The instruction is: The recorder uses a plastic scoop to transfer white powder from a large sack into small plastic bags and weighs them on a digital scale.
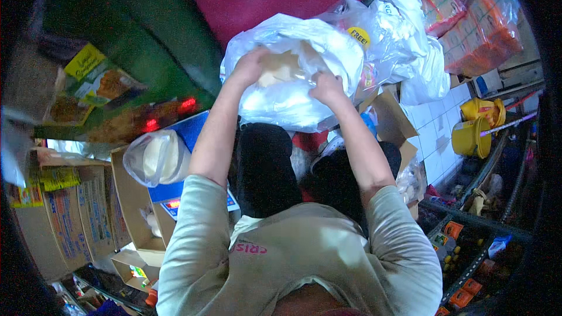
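White plastic sack (281,108), mouth spread between both hands, just past the knees.
Nearest on my feed, to the left, a clear plastic bag (159,158) with white contents sits on a blue digital scale (167,192), so I judge one bag filled. Beyond it the sack is already open, cream-coloured contents (276,70) still inside; glare keeps me from telling what they are or how much is left. My left hand (249,69) looks curled and clamped on the left rim, fingertips partly hidden; my right hand (326,89) pinches the plastic opposite, fingers together. Farther off lie orange packs (483,32).
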The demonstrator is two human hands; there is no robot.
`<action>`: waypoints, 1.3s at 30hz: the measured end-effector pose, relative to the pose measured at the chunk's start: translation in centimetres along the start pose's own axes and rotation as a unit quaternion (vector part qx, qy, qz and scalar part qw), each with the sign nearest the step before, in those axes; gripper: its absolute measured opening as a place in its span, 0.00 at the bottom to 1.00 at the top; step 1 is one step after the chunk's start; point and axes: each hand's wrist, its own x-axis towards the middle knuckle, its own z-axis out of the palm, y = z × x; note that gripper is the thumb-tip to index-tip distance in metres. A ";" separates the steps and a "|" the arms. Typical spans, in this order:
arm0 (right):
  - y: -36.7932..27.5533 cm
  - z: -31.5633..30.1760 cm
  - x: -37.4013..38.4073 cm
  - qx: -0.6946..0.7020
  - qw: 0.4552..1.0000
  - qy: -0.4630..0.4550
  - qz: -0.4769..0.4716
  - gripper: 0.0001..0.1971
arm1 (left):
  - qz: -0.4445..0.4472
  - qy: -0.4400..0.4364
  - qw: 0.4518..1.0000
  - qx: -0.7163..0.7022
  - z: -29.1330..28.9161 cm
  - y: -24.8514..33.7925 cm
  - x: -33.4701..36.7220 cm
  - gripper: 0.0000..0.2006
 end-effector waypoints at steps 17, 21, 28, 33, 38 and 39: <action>13.5 -6.7 4.3 0.532 0.806 0.181 0.183 0.25 | 0.045 0.193 0.948 0.250 -1.2 -0.1 6.0 0.34; 17.3 -1.2 4.1 0.416 0.858 0.224 0.200 0.24 | -0.019 0.187 0.936 0.297 -1.8 -0.8 8.0 0.29; 16.8 -1.0 2.6 0.276 0.904 0.131 0.299 0.24 | -0.130 0.102 0.976 0.143 -3.4 -6.8 9.0 0.17; 6.8 -7.1 4.2 0.384 0.898 0.208 0.051 0.24 | -0.179 0.109 0.925 -0.317 -3.7 -8.1 9.0 0.14; 2.4 -0.5 7.3 0.392 0.908 0.006 -0.145 0.23 | -0.199 0.116 0.882 -0.411 -3.6 -5.7 10.1 0.12; 2.3 0.3 8.6 0.268 0.933 0.062 -0.233 0.23 | -0.200 0.116 0.883 -0.408 -3.6 -6.2 10.0 0.12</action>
